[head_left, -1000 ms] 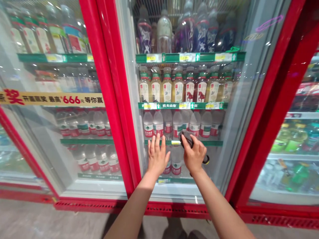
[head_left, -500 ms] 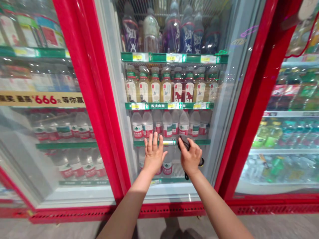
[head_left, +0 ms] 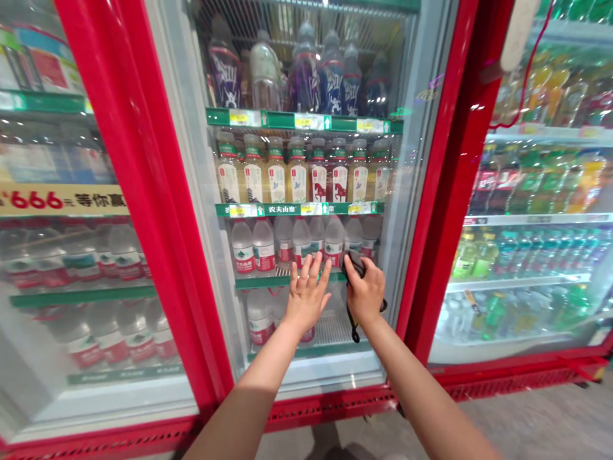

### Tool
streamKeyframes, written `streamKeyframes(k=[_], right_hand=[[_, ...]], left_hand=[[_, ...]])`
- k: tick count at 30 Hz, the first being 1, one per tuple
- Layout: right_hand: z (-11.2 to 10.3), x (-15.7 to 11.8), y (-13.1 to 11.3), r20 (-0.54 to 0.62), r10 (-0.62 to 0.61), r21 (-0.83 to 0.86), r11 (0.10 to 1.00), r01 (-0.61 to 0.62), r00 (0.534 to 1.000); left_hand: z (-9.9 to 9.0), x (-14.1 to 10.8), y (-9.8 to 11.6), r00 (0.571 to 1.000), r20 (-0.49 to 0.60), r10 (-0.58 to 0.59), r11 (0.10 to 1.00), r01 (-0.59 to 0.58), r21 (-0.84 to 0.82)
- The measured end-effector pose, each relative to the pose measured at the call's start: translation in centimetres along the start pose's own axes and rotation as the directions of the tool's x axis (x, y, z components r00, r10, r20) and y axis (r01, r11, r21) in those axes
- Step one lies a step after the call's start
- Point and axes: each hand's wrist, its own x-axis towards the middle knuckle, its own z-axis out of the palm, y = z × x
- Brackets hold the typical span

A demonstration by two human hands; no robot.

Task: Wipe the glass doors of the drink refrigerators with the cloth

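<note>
My left hand (head_left: pixel 306 295) is stretched out in front of the middle drinks fridge, fingers spread, holding nothing. Close beside it on the right, my right hand (head_left: pixel 366 291) is closed around a small dark handheld device (head_left: pixel 354 263) with a black wrist strap (head_left: pixel 353 324) hanging down; its exact kind I cannot make out. Beyond the hands, water bottles (head_left: pixel 243 248) with red and white labels line a green-edged shelf (head_left: pixel 263 282), partly hidden by my fingers. A large water bottle (head_left: pixel 261 319) stands on the rack below. Whether either hand touches the glass I cannot tell.
Above are rows of tea bottles (head_left: pixel 276 172) and purple-blue sports drinks (head_left: pixel 306 73). Red frames (head_left: pixel 143 160) divide this fridge from ones on both sides. A white power strip (head_left: pixel 520 32) with a red cord hangs at upper right. Grey floor (head_left: pixel 517 428) lies below.
The view has turned to the right, so the fridges have shifted left in the picture. Both hands keep the same poses, the left sitting slightly nearer the right.
</note>
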Motion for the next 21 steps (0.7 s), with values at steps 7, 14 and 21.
streamKeyframes(k=[7, 14, 21], right_hand=[[-1.1, 4.7, 4.4, -0.060, 0.149, 0.009, 0.989, -0.148, 0.987], [-0.8, 2.9, 4.1, 0.016, -0.036, -0.064, 0.997, 0.037, 0.999], [-1.2, 4.2, 9.7, -0.065, 0.109, -0.195, 0.973, -0.120, 0.992]], left_hand=[[-0.1, 2.6, 0.9, 0.998, 0.068, 0.008, 0.998, -0.004, -0.056], [0.1, 4.1, 2.4, 0.995, 0.027, 0.092, 0.992, -0.089, -0.089], [0.4, 5.3, 3.2, 0.990, 0.054, 0.130, 0.987, -0.124, -0.106]])
